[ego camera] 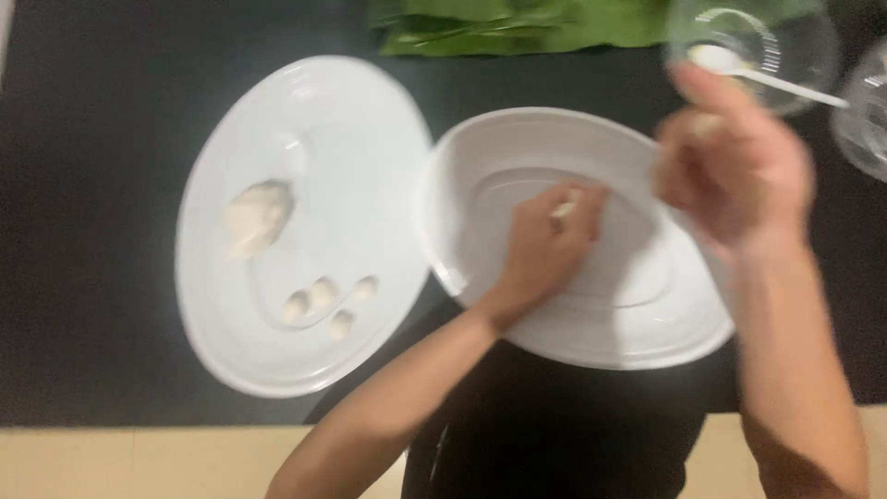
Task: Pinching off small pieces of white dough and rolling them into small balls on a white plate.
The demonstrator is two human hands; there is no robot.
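Note:
My left hand (545, 245) rests inside the right white oval plate (480, 148), fingers pinched on a small pale piece of dough (564, 208). My right hand (730, 162) hovers blurred above that plate's far right rim, fingers curled around what looks like a small piece of dough (707, 120). On the left white oval plate (370, 120) lie a larger lump of dough (259, 217) and several small dough balls (323, 300).
A clear plastic cup (753, 46) with a white plastic spoon (776, 83) stands at the back right, another clear container (864, 111) at the right edge. Green leaves (517, 23) lie at the back. The black cloth ends at a tan table edge (139, 462).

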